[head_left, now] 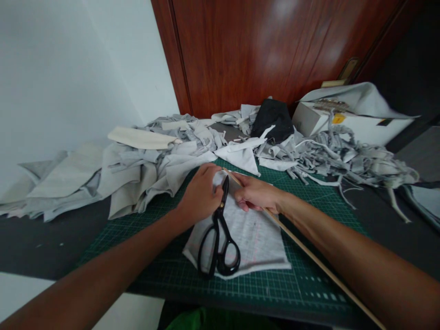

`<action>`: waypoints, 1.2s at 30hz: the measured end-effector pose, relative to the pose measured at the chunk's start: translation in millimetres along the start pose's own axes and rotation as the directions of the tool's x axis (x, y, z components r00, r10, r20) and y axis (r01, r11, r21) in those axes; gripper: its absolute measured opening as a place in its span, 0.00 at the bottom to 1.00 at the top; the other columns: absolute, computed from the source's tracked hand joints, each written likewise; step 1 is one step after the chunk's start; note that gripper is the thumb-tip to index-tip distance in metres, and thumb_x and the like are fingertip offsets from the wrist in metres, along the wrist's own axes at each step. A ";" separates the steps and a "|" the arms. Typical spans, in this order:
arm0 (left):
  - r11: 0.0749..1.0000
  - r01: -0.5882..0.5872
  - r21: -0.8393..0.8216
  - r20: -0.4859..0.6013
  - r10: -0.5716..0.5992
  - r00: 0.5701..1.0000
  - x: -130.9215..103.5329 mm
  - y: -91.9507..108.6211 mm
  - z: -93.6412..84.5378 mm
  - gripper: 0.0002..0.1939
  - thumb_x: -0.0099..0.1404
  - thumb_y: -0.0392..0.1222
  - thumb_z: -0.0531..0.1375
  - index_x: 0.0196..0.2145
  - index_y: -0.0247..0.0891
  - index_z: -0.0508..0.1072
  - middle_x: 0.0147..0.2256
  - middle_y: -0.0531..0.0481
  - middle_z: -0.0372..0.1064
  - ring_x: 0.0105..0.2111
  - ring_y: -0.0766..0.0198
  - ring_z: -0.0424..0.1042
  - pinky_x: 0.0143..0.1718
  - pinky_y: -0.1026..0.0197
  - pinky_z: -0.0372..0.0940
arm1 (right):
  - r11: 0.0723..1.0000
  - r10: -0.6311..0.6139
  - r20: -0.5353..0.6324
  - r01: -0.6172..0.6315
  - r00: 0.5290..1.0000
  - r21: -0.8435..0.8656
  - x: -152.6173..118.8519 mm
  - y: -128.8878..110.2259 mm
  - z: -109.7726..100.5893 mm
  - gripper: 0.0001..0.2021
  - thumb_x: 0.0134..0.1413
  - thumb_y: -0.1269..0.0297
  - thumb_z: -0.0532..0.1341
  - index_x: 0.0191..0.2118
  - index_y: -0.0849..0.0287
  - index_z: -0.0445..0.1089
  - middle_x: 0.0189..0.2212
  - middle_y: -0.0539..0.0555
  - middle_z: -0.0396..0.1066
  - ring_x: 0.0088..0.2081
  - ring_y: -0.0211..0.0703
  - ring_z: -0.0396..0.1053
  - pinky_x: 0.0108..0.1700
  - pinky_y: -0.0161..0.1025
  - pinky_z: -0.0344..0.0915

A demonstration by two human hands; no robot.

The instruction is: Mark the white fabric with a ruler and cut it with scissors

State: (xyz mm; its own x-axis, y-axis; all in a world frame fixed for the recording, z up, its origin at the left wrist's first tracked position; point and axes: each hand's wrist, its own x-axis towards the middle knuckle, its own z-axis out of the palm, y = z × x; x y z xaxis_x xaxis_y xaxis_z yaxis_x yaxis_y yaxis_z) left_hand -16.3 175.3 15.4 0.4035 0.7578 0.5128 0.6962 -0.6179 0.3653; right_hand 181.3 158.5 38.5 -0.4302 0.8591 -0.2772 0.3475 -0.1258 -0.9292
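Note:
A piece of light grey fabric [256, 233] lies on the green cutting mat [309, 256], marked with faint reddish lines. Black-handled scissors [220, 220] rest closed on top of it, blades pointing away from me. My right hand [254, 192] is closed around a thin wooden stick [319, 263], which runs back under my forearm to the lower right. The far tip of the stick reaches the fabric's far edge. At that edge my left hand [202, 192] pinches the fabric, its thumb beside the scissor blades. Its fingertips are partly hidden.
Heaped grey and cream fabric pieces [137, 169] cover the table's left and back. Grey strips [326, 156] lie tangled at the right, before a white box [364, 123]. A black cloth [273, 119] sits at the back. A white wall and reddish wooden door stand behind.

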 end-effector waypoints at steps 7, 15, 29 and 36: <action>0.969 -0.217 -0.116 0.055 0.225 0.973 17.6 -3.6 -6.5 0.10 0.62 0.26 0.55 0.32 0.38 0.73 0.33 0.50 0.73 0.35 0.62 0.73 0.42 0.57 0.69 | 0.999 0.003 -0.006 -0.002 1.000 0.044 -1.7 -1.7 -1.1 0.40 0.39 0.74 0.58 0.65 0.60 0.63 0.14 0.41 0.66 0.12 0.32 0.50 0.14 0.28 0.42; 0.940 -0.310 -0.142 0.309 0.340 0.888 11.5 4.4 12.7 0.19 0.61 0.32 0.58 0.50 0.34 0.76 0.53 0.37 0.75 0.59 0.48 0.72 0.64 0.43 0.63 | 0.994 -0.028 -0.037 0.031 0.999 0.105 -2.4 3.0 -1.4 0.42 0.37 0.74 0.58 0.65 0.62 0.64 0.14 0.40 0.66 0.11 0.32 0.48 0.13 0.29 0.42; 0.997 0.077 0.009 0.128 -0.078 0.989 -18.3 19.0 2.8 0.13 0.61 0.34 0.61 0.44 0.36 0.69 0.47 0.39 0.66 0.50 0.49 0.71 0.55 0.44 0.71 | 0.992 0.002 -0.215 -0.029 0.977 -0.125 0.4 12.0 2.6 0.32 0.45 0.72 0.60 0.60 0.66 0.63 0.15 0.42 0.67 0.14 0.36 0.55 0.14 0.33 0.47; 0.998 0.055 -0.009 0.149 -0.053 0.987 -4.4 10.9 7.0 0.12 0.62 0.33 0.61 0.45 0.37 0.72 0.48 0.40 0.76 0.53 0.49 0.75 0.59 0.45 0.68 | 0.988 -0.026 -0.156 0.001 0.987 -0.156 -3.5 8.7 4.5 0.32 0.47 0.72 0.60 0.62 0.63 0.62 0.15 0.40 0.66 0.14 0.35 0.54 0.15 0.33 0.47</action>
State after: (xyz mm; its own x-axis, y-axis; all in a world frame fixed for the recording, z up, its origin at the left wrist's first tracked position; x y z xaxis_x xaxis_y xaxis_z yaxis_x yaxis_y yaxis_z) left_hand -6.3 166.8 11.7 0.4495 0.8124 0.3715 0.7123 -0.5769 0.3997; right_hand 182.1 152.1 30.2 -0.3033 0.9291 -0.2116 0.4727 -0.0461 -0.8800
